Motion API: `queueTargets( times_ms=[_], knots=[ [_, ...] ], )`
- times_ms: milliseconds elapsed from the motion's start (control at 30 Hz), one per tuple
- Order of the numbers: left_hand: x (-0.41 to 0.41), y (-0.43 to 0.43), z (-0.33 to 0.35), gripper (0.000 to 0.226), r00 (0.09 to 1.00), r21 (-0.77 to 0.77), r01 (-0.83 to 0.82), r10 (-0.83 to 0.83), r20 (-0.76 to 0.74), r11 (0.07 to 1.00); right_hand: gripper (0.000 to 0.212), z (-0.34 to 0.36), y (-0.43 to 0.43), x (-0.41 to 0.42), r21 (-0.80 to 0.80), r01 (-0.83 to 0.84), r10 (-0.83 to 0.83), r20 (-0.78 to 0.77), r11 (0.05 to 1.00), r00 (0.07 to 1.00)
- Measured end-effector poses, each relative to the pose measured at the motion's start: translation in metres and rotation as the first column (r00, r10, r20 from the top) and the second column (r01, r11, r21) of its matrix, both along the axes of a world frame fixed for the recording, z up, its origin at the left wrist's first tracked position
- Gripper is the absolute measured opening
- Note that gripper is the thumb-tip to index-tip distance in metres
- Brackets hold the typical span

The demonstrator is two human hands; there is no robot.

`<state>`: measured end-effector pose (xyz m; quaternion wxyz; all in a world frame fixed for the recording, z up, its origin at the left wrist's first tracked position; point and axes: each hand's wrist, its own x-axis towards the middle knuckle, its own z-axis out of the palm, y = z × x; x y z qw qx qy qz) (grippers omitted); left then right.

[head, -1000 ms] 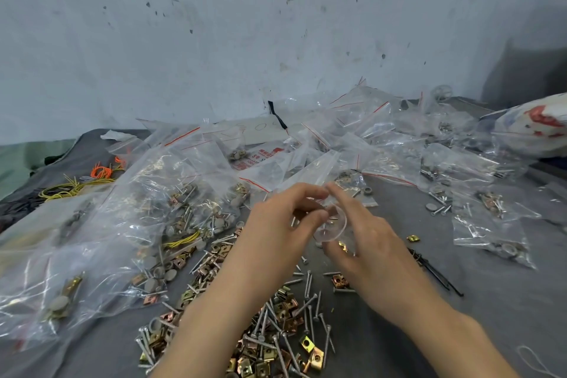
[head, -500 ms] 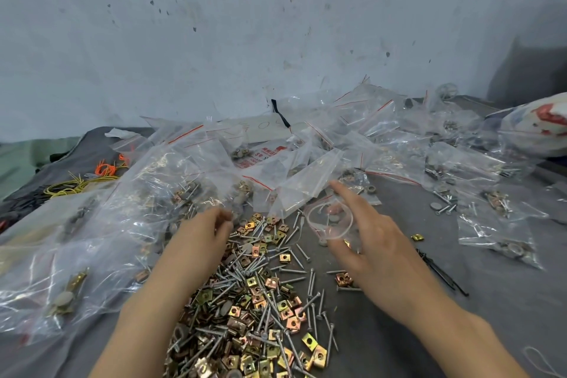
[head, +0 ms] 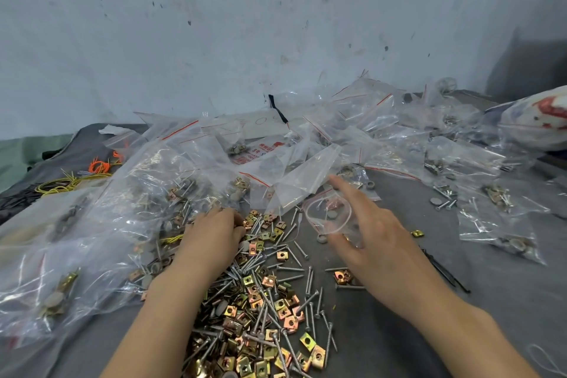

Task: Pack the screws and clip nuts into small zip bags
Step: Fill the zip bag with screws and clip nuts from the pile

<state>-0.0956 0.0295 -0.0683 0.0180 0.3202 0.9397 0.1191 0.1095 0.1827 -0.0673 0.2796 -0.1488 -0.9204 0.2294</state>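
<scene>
My right hand (head: 377,242) pinches the small zip bag (head: 328,218) open; my left hand (head: 214,233), among clip nuts (head: 254,291), grip unclear. Screws (head: 294,268) could miss that limp mouth.

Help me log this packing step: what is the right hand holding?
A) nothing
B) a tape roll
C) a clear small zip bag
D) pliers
C: the right hand holds a small zip bag between thumb and fingers, its mouth open in a ring.

Workshop bench: hardware heap (head: 260,310), zip bags (head: 306,181).
</scene>
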Motion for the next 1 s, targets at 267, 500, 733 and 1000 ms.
queueTargets(
  times_ms=[267,500,733,1000],
  knots=[
    [-0.002,-0.003,0.000,0.016,0.993,0.085,0.055,-0.063,0.103,0.995,0.071,-0.002,0.003,0.001,-0.002,0.011,-0.011,-0.010,1.000,1.000],
    [0.002,-0.004,0.001,0.019,0.992,0.072,0.065,-0.072,0.105,0.995,0.072,-0.001,0.002,0.001,-0.007,-0.004,0.004,-0.010,1.000,1.000],
    [0.002,-0.009,0.002,0.015,0.982,0.101,0.125,-0.137,0.132,0.987,0.071,-0.001,0.003,0.000,0.000,0.004,-0.004,-0.015,1.000,1.000],
    [0.012,-0.014,0.001,0.012,0.980,0.227,0.113,-0.146,0.138,0.967,0.069,0.001,0.001,0.000,-0.022,-0.005,0.005,-0.008,1.000,1.000]
  ],
)
